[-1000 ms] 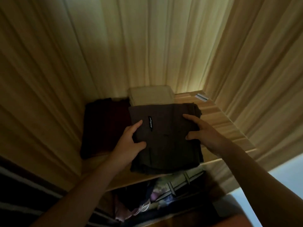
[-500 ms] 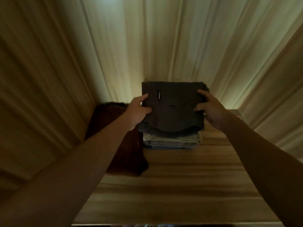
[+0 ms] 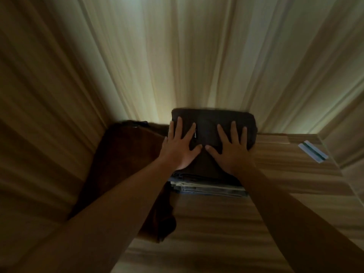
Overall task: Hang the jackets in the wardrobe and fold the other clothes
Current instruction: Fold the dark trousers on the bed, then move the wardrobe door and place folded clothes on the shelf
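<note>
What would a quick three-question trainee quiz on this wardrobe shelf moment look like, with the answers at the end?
1. True or false: the left hand and right hand both lie flat, fingers spread, on the dark folded garment.
2. The dark folded garment rests: A) on a hanger, B) on a stack of folded clothes, C) in a drawer.
3. Fill in: on the wooden shelf, the brown garment lies on the person's ___ of the stack.
Key: 1 true; 2 B; 3 left.
</note>
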`<action>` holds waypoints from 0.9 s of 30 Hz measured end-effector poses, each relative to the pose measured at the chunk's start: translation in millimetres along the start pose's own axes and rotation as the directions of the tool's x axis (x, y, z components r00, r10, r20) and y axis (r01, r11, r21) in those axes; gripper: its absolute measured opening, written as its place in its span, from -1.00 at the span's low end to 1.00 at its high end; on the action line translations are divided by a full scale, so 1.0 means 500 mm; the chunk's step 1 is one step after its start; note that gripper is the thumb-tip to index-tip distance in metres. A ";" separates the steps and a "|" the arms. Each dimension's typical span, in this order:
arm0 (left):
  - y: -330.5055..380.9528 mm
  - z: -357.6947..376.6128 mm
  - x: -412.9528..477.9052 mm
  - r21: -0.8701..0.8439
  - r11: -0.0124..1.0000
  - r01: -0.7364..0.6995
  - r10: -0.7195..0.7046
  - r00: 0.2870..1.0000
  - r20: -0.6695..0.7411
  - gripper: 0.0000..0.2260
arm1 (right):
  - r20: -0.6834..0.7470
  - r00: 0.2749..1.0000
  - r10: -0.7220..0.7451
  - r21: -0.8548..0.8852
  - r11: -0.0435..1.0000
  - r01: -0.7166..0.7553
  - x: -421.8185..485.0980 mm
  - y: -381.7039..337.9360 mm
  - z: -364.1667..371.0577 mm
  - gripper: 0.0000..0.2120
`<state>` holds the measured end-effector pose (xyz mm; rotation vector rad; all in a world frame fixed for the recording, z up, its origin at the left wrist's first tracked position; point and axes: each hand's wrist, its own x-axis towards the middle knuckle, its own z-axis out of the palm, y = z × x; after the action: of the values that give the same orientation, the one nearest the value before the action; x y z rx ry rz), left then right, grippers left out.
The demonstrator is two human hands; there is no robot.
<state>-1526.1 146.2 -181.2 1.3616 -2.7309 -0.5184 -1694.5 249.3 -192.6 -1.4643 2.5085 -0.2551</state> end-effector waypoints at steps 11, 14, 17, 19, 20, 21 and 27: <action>0.005 -0.004 -0.029 -0.121 0.987 0.103 -0.096 0.993 0.062 -0.34 | 0.045 0.998 0.037 -0.015 0.999 -0.036 -0.018 -0.013 -0.011 -0.21; -0.006 -0.011 -0.126 -0.238 0.963 0.125 -0.119 0.992 0.038 -0.40 | 0.064 0.998 0.007 0.042 0.999 -0.010 -0.099 -0.010 -0.032 -0.28; -0.043 -0.036 -0.227 -0.280 0.948 0.150 -0.126 0.987 0.102 -0.44 | 0.129 0.990 -0.051 0.079 0.996 0.041 -0.199 -0.005 -0.057 -0.32; -0.057 -0.072 -0.286 -0.231 0.964 0.128 -0.101 0.987 0.125 -0.49 | 0.131 0.987 -0.096 0.097 0.992 0.084 -0.255 -0.014 -0.083 -0.36; -0.058 -0.090 -0.316 -0.197 0.973 0.117 -0.090 0.986 0.140 -0.51 | 0.130 0.985 -0.116 0.129 0.987 0.099 -0.285 -0.024 -0.100 -0.39; -0.056 -0.107 -0.348 -0.164 0.980 0.115 -0.087 0.982 0.168 -0.53 | 0.139 0.982 -0.130 0.168 0.980 0.106 -0.314 -0.034 -0.116 -0.42; -0.058 -0.175 -0.544 -0.136 0.985 0.106 -0.066 0.961 0.270 -0.56 | 0.272 0.957 -0.100 0.145 0.987 0.062 -0.497 -0.089 -0.178 -0.39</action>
<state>-1320.6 319.0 -78.9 1.4749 -2.7691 -0.9569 -1563.8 447.5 -69.1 -1.4397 2.1691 -0.2114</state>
